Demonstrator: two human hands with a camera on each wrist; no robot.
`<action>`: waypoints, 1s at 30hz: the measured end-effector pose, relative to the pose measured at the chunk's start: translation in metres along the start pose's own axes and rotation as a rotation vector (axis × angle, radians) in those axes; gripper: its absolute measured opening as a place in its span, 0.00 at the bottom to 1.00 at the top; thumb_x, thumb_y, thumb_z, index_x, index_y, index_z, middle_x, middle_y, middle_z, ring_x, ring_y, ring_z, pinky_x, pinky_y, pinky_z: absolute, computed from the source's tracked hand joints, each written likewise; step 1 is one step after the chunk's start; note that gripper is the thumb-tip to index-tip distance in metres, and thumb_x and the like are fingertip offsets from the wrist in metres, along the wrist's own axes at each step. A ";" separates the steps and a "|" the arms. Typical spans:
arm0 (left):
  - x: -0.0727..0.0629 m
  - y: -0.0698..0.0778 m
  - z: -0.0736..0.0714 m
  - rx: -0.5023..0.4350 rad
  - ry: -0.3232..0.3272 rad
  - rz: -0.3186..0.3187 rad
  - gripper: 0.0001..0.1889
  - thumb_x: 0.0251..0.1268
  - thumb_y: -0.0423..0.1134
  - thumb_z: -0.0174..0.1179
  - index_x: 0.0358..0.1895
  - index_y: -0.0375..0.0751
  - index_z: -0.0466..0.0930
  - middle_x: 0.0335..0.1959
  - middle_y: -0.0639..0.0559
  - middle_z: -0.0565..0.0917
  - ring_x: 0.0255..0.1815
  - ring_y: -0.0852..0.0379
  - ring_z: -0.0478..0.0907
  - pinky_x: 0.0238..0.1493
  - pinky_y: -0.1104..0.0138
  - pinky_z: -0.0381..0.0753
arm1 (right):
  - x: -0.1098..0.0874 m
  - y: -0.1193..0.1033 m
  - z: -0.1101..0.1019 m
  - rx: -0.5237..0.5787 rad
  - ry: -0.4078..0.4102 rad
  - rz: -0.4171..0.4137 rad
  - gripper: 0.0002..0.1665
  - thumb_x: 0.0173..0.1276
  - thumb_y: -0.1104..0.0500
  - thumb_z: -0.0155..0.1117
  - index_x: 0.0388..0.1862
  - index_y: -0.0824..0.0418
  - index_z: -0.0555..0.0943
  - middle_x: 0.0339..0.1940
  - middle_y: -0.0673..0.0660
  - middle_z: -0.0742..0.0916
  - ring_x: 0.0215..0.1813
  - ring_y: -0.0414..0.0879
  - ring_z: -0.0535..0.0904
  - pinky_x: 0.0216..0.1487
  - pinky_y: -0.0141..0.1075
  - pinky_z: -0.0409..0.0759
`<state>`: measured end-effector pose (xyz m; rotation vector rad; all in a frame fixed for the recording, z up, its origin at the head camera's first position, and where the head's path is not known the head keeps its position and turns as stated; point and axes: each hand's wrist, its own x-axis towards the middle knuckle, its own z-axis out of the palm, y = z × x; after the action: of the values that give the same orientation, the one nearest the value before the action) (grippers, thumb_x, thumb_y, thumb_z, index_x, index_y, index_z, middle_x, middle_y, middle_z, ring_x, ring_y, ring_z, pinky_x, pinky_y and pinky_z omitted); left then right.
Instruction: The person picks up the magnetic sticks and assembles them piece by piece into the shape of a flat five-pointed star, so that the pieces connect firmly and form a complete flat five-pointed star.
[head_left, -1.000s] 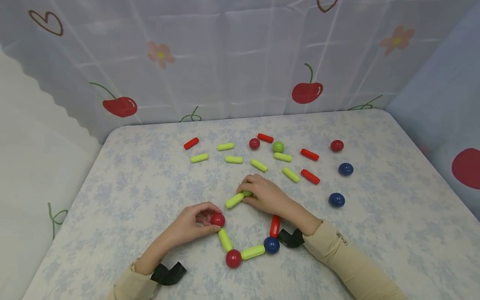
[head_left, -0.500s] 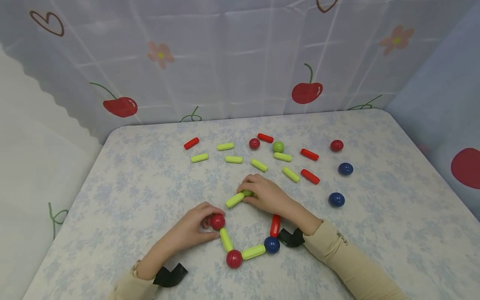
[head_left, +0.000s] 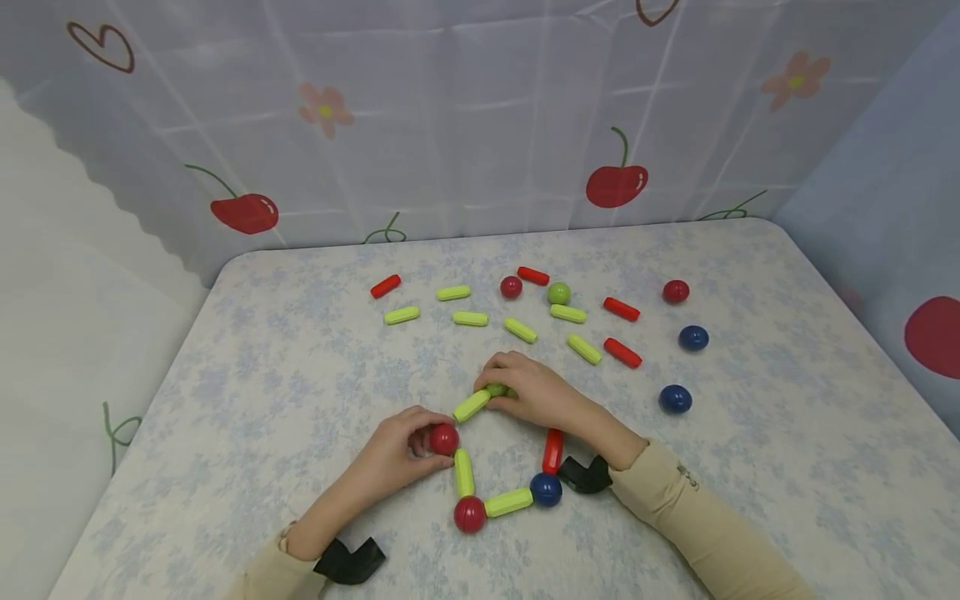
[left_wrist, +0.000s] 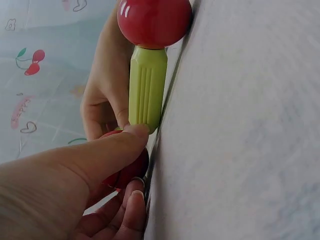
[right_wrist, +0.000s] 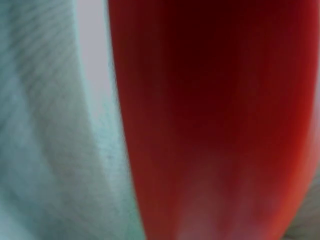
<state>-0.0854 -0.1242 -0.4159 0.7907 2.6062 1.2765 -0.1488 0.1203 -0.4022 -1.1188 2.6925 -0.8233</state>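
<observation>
My left hand (head_left: 397,450) pinches a red ball (head_left: 444,439) between thumb and fingers. Against that ball stands a yellow-green rod (head_left: 464,473), which runs down to a second red ball (head_left: 470,515). From there another yellow-green rod (head_left: 509,502) leads to a blue ball (head_left: 546,490), joined to a red rod (head_left: 552,452) whose far end lies hidden under my right arm. My right hand (head_left: 532,390) grips a green ball (head_left: 497,389) with a yellow-green rod (head_left: 472,406) on it, pointing toward the left hand's ball. In the right wrist view, a blurred red rod (right_wrist: 215,120) fills most of the picture.
Several loose yellow-green rods (head_left: 470,318) and red rods (head_left: 622,309) lie across the back of the table (head_left: 300,350). A green ball (head_left: 558,293) and a red ball (head_left: 511,287) sit among them. Blue balls (head_left: 676,399) and another red ball (head_left: 676,291) are at the right.
My left hand has shifted a little to the right with the red ball, closer to the rod at my right hand. The rod below it has swung more upright. My right hand has stayed put.
</observation>
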 end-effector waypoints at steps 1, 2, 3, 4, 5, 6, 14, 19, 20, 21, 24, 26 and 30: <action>0.000 0.000 0.000 -0.014 0.009 -0.013 0.22 0.47 0.35 0.74 0.49 0.42 0.80 0.34 0.59 0.76 0.26 0.63 0.72 0.28 0.70 0.76 | 0.000 0.000 0.000 -0.002 -0.002 -0.006 0.09 0.62 0.58 0.68 0.42 0.50 0.83 0.43 0.46 0.78 0.47 0.40 0.71 0.47 0.35 0.72; 0.000 0.000 0.001 -0.028 0.020 -0.022 0.22 0.47 0.35 0.73 0.49 0.41 0.80 0.35 0.58 0.77 0.26 0.63 0.73 0.28 0.70 0.76 | 0.000 0.000 0.000 -0.003 -0.004 -0.011 0.10 0.62 0.58 0.68 0.42 0.50 0.83 0.43 0.46 0.78 0.47 0.40 0.71 0.48 0.35 0.72; 0.000 0.000 0.001 -0.044 0.030 -0.036 0.22 0.47 0.35 0.73 0.49 0.40 0.80 0.35 0.57 0.78 0.26 0.64 0.74 0.28 0.70 0.77 | 0.000 0.000 0.000 -0.004 -0.006 -0.016 0.10 0.62 0.58 0.68 0.42 0.50 0.83 0.43 0.46 0.78 0.47 0.40 0.71 0.48 0.35 0.71; 0.000 0.000 0.002 -0.056 0.039 -0.043 0.22 0.47 0.35 0.73 0.49 0.39 0.81 0.35 0.56 0.78 0.27 0.64 0.75 0.29 0.70 0.77 | 0.000 0.000 0.000 -0.005 -0.008 -0.021 0.10 0.62 0.58 0.68 0.42 0.50 0.83 0.43 0.46 0.78 0.47 0.40 0.71 0.48 0.35 0.71; 0.001 0.000 0.002 -0.064 0.046 -0.047 0.21 0.48 0.35 0.73 0.49 0.38 0.81 0.36 0.56 0.79 0.27 0.64 0.75 0.29 0.70 0.78 | 0.000 0.000 0.000 -0.006 -0.011 -0.026 0.10 0.62 0.58 0.68 0.43 0.50 0.83 0.43 0.46 0.78 0.47 0.40 0.71 0.48 0.35 0.71; 0.001 0.000 0.002 -0.072 0.051 -0.049 0.21 0.48 0.34 0.73 0.49 0.38 0.81 0.36 0.55 0.79 0.28 0.63 0.76 0.30 0.70 0.78 | 0.000 0.000 0.000 -0.007 -0.013 -0.030 0.10 0.62 0.58 0.68 0.43 0.50 0.83 0.43 0.46 0.78 0.47 0.40 0.71 0.49 0.35 0.71; 0.003 -0.003 0.003 -0.093 0.054 -0.037 0.23 0.49 0.35 0.72 0.52 0.37 0.80 0.37 0.54 0.79 0.28 0.63 0.76 0.30 0.70 0.78 | -0.001 0.002 0.000 -0.014 -0.010 -0.052 0.10 0.61 0.58 0.68 0.43 0.50 0.83 0.43 0.46 0.78 0.48 0.41 0.71 0.49 0.35 0.71; 0.000 -0.004 -0.004 -0.114 -0.008 -0.038 0.32 0.51 0.33 0.71 0.62 0.41 0.70 0.42 0.51 0.77 0.32 0.60 0.77 0.32 0.68 0.79 | 0.000 0.001 0.001 -0.014 -0.006 -0.055 0.11 0.61 0.58 0.68 0.43 0.50 0.83 0.43 0.46 0.78 0.48 0.40 0.71 0.49 0.35 0.71; -0.001 -0.004 -0.006 -0.109 -0.021 -0.034 0.33 0.51 0.32 0.70 0.63 0.42 0.68 0.43 0.50 0.76 0.33 0.60 0.77 0.33 0.68 0.79 | 0.000 0.001 0.001 -0.011 -0.007 -0.053 0.11 0.61 0.58 0.68 0.43 0.50 0.83 0.43 0.46 0.78 0.48 0.40 0.71 0.49 0.35 0.71; -0.003 -0.004 -0.008 -0.099 -0.029 -0.029 0.34 0.51 0.31 0.70 0.63 0.43 0.67 0.43 0.50 0.75 0.33 0.59 0.76 0.33 0.68 0.79 | 0.000 0.001 0.001 -0.008 -0.008 -0.051 0.11 0.61 0.58 0.68 0.43 0.50 0.83 0.43 0.46 0.78 0.48 0.40 0.71 0.49 0.35 0.71; -0.008 0.000 -0.016 -0.020 -0.008 0.020 0.32 0.51 0.29 0.70 0.61 0.43 0.68 0.39 0.51 0.73 0.31 0.59 0.73 0.31 0.68 0.77 | 0.000 0.000 0.001 0.002 -0.012 -0.043 0.11 0.61 0.58 0.68 0.43 0.50 0.83 0.43 0.46 0.78 0.47 0.41 0.71 0.49 0.35 0.71; -0.012 0.005 -0.019 0.043 0.008 0.049 0.27 0.52 0.29 0.69 0.57 0.45 0.72 0.35 0.54 0.73 0.29 0.61 0.71 0.29 0.69 0.75 | 0.000 0.000 0.001 0.004 -0.014 -0.039 0.11 0.61 0.59 0.68 0.43 0.51 0.83 0.43 0.46 0.78 0.47 0.41 0.71 0.49 0.35 0.71; -0.014 0.014 -0.018 0.093 -0.129 0.074 0.21 0.60 0.32 0.63 0.56 0.50 0.76 0.31 0.61 0.73 0.29 0.64 0.70 0.30 0.70 0.73 | 0.000 0.001 -0.001 0.001 -0.013 -0.034 0.11 0.61 0.59 0.69 0.43 0.51 0.83 0.43 0.46 0.78 0.48 0.41 0.71 0.49 0.35 0.71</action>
<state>-0.0735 -0.1370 -0.3952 0.9603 2.5704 1.0893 -0.1495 0.1215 -0.4025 -1.1688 2.6691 -0.8197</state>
